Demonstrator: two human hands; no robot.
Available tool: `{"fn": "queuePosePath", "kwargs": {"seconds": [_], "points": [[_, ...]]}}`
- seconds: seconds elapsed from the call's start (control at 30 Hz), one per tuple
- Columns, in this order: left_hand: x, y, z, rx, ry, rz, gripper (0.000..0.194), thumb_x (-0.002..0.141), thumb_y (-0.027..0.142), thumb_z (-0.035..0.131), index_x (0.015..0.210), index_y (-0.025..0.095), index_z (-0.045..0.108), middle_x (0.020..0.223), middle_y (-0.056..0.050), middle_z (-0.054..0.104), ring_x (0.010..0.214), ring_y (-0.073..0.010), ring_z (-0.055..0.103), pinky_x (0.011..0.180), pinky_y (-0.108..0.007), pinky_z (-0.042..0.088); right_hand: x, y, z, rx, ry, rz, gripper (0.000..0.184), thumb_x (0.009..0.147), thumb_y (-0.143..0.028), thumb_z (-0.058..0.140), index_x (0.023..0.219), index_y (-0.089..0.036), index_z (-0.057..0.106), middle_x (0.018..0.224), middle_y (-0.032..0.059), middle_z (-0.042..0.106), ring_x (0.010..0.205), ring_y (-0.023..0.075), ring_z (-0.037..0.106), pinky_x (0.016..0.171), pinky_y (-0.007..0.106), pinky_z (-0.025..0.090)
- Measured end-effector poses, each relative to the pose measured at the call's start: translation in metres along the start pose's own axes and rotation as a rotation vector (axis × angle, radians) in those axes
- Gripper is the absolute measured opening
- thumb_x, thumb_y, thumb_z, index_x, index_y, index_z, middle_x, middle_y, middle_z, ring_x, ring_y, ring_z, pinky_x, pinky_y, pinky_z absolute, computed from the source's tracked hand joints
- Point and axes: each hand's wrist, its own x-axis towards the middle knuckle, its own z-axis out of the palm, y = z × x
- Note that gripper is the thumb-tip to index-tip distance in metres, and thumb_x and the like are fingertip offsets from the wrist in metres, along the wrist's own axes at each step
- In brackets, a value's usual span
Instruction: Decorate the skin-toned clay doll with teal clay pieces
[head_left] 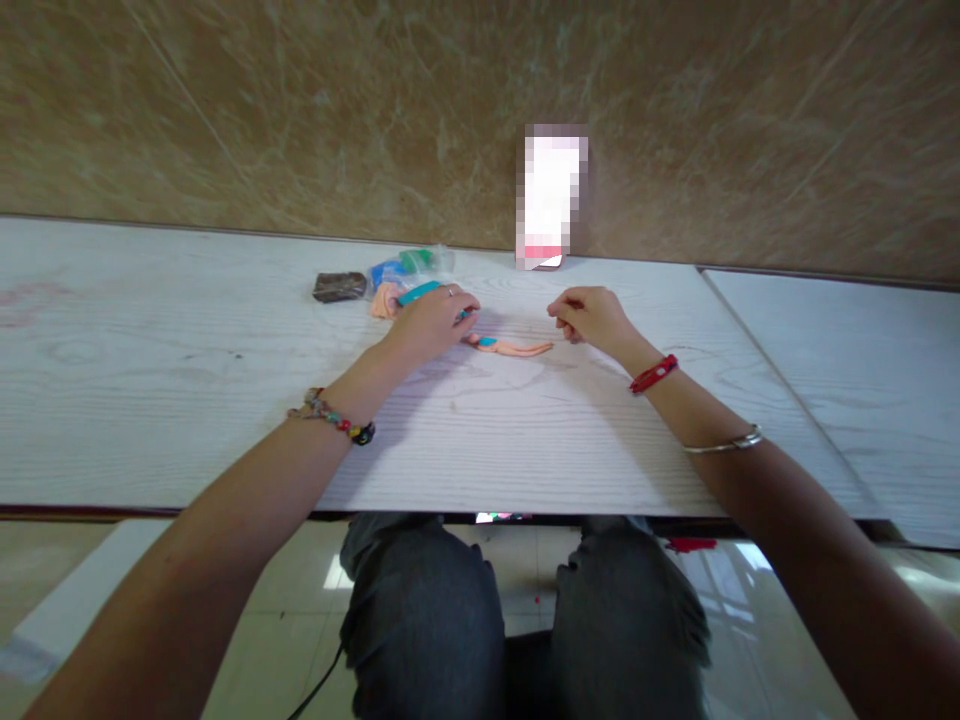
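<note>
My left hand (431,322) is closed in a pinch, with a small bit of teal modelling clay (463,315) at its fingertips. Just below those fingertips, a slim peach clay figure (523,350) with a teal patch lies flat on the white table. My right hand (592,318) hovers past the figure's tapered end, its fingers curled together; whatever they hold, if anything, is too small to make out. Behind my left hand are a larger teal clay piece (418,293) and a peach clay lump (385,300), both partly covered.
A dark brown block (339,287) sits left of clear bags with blue clay (388,272) and green clay (417,260). A phone (551,200) with a blurred screen leans on the marbled wall (300,120). The white table (187,400) has a seam at right; my knees are below its front edge.
</note>
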Motion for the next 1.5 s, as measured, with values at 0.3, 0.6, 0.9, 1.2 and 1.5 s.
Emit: {"fn": "queuePosePath", "kwargs": {"seconds": [0.3,0.6,0.9,1.2,1.5], "points": [[0.001,-0.003,0.001,-0.003,-0.005,0.006,0.025,0.086,0.024,0.043,0.099,0.016,0.062,0.098,-0.008,0.063,0.092,-0.0186,0.056,0.081,-0.03,0.041,0.001,0.002,-0.013,-0.407,0.018,-0.169,0.018,0.078,-0.022,0.056,0.067,-0.014,0.068,0.055,0.001,0.063,0.049,0.01,0.056,0.054,0.024,0.042],[0.002,-0.001,0.001,-0.005,-0.023,0.021,0.026,0.086,0.025,0.042,0.099,0.015,0.063,0.1,-0.009,0.063,0.095,-0.0201,0.055,0.083,-0.03,0.041,-0.02,0.027,-0.046,-0.634,-0.015,-0.356,0.016,0.078,-0.02,0.058,0.078,-0.019,0.073,0.085,0.0053,0.071,0.077,0.0187,0.063,0.073,0.031,0.046],[0.001,-0.004,0.003,-0.023,-0.005,0.018,0.025,0.085,0.024,0.043,0.098,0.016,0.063,0.096,-0.007,0.063,0.088,-0.0174,0.055,0.08,-0.028,0.041,-0.04,0.036,-0.057,-0.79,-0.143,-0.518,0.03,0.088,-0.028,0.045,0.105,-0.019,0.069,0.113,0.012,0.063,0.102,0.0253,0.056,0.087,0.041,0.045],[0.001,-0.008,0.003,-0.024,-0.038,0.039,0.025,0.086,0.023,0.044,0.101,0.014,0.062,0.102,-0.009,0.063,0.095,-0.0192,0.056,0.082,-0.029,0.042,-0.039,0.042,-0.067,-0.879,-0.215,-0.461,0.034,0.09,-0.031,0.042,0.117,-0.024,0.061,0.126,0.0111,0.056,0.114,0.0267,0.05,0.088,0.045,0.042],[0.002,-0.01,0.002,-0.023,-0.04,0.073,0.028,0.085,0.023,0.042,0.101,0.013,0.062,0.1,-0.01,0.064,0.093,-0.0199,0.057,0.082,-0.031,0.043,-0.033,0.046,-0.078,-0.823,-0.266,-0.459,0.032,0.087,-0.029,0.048,0.115,-0.025,0.064,0.129,0.0101,0.054,0.115,0.0269,0.05,0.093,0.046,0.041]]}}
